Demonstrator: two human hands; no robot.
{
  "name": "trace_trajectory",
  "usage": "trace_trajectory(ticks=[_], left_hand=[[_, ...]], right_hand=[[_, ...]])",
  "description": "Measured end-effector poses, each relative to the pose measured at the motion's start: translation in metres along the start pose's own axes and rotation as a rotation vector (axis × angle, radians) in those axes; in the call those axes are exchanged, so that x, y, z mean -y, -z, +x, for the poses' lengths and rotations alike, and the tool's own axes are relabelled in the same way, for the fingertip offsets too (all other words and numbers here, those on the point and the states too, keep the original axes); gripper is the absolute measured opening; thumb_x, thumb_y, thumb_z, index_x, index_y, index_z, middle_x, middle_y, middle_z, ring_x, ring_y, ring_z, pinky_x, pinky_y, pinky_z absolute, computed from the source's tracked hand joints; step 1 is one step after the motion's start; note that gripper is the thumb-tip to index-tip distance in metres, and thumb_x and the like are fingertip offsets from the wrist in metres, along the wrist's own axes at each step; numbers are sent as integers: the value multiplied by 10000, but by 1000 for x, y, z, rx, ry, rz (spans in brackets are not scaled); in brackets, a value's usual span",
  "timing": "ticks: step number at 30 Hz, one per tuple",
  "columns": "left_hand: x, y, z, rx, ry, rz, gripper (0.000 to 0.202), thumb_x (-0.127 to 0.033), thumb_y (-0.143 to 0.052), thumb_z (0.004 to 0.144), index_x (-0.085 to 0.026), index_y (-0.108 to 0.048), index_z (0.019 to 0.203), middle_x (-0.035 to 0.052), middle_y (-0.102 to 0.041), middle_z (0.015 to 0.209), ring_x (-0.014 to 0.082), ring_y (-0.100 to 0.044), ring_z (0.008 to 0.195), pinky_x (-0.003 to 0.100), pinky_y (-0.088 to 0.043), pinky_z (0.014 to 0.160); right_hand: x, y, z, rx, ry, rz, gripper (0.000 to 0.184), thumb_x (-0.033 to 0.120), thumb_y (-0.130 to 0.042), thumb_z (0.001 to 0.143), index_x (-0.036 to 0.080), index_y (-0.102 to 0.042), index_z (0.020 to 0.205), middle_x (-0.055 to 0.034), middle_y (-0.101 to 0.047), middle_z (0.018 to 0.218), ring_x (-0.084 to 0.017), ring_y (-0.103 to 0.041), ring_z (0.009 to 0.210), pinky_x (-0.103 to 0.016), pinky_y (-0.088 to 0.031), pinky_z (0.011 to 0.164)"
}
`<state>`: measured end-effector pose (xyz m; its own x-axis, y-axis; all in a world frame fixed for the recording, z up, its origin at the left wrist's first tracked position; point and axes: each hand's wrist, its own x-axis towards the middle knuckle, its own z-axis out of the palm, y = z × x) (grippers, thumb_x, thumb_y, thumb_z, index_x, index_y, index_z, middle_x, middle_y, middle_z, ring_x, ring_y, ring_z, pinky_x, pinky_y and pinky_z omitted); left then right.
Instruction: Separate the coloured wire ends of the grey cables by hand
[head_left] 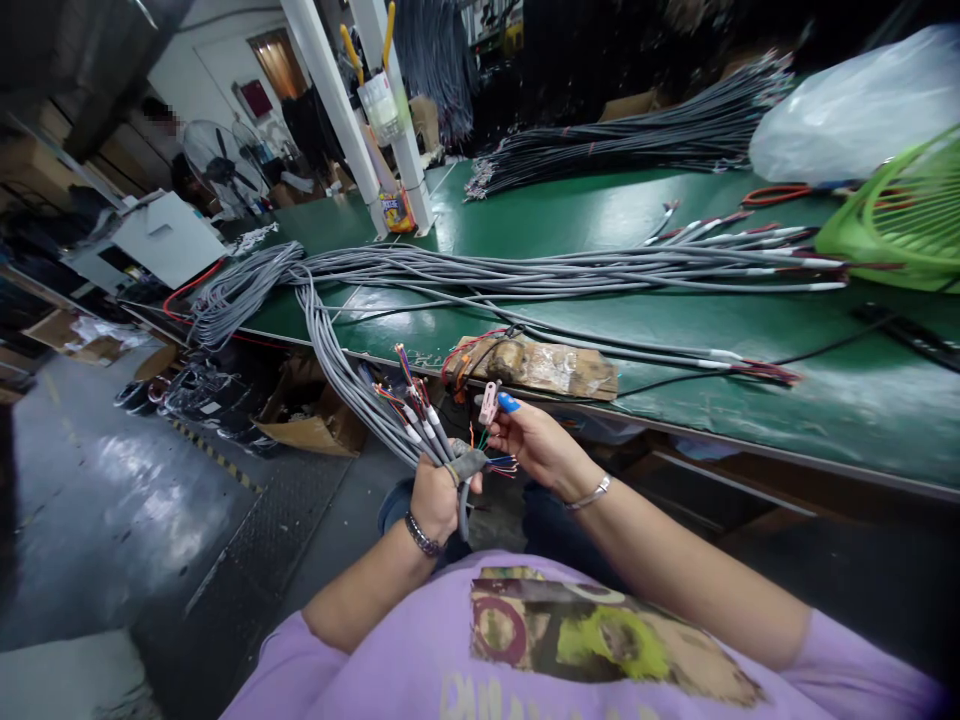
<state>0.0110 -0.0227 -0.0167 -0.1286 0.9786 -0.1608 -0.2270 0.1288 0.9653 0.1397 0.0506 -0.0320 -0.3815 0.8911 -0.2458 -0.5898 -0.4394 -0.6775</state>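
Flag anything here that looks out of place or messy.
A sheaf of grey cables spills off the green table at its left edge, sagging toward the floor. Below it a cardboard box sits open, crumpled. The left hand grips a cable bundle, the right hand a pink connector; neither looks damaged.

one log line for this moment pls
left hand: grips grey cable bundle | right hand: pinches pale connector | green bench: loose grey cables

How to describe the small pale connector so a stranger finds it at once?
Start at the green table, then drop to its near edge. There the right hand, with a blue fingertip cover, pinches the connector: small, pale pink, unlike the long grey cables beside it.
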Motion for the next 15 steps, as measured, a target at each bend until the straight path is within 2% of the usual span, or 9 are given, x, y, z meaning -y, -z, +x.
trace_trajectory(ticks=[4, 6, 9, 12, 15], left_hand=[[-3, -6, 5, -35, -12, -25, 361, -361, -718, 678, -149, -527, 455, -14, -487, 391, 68, -408, 385, 209, -267, 416], [-3, -8, 9, -45, -9, -29, 380, -378, -717, 682, -149, -523, 448, -15, -479, 382, 68, -401, 377, 210, -260, 412], [1, -10, 14, -53, -6, -45, 394, -393, -724, 674, -149, -522, 439, -15, -479, 378, 68, -398, 370, 213, -262, 410], [4, -9, 18, -51, 0, -51, 395, -390, -728, 671, -150, -520, 436, -15, -482, 380, 67, -399, 370, 213, -264, 411], [3, -10, 18, -41, 7, -51, 402, -393, -728, 670, -150, -514, 431, -14, -479, 380, 67, -400, 370, 214, -262, 411]], right_hand=[[-11, -6, -1, -136, 240, -114, 383, 532, -735, 670, 163, -633, 657, 10, -584, 592, -78, -477, 513, -204, -419, 488], [-16, -8, 0, -156, 259, -109, 432, 596, -710, 659, 171, -634, 658, 9, -573, 566, -93, -479, 503, -212, -398, 448], [-18, -9, 2, -53, 136, -1, 447, 620, -690, 668, 177, -652, 721, 7, -574, 552, -112, -494, 495, -225, -397, 425], [-14, -9, 6, 49, -10, 141, 395, 567, -693, 710, 177, -654, 760, -6, -626, 618, -123, -548, 543, -239, -443, 473], [-10, -8, 9, 101, -69, 230, 345, 518, -695, 739, 177, -653, 775, -4, -650, 658, -123, -584, 577, -250, -482, 528]])
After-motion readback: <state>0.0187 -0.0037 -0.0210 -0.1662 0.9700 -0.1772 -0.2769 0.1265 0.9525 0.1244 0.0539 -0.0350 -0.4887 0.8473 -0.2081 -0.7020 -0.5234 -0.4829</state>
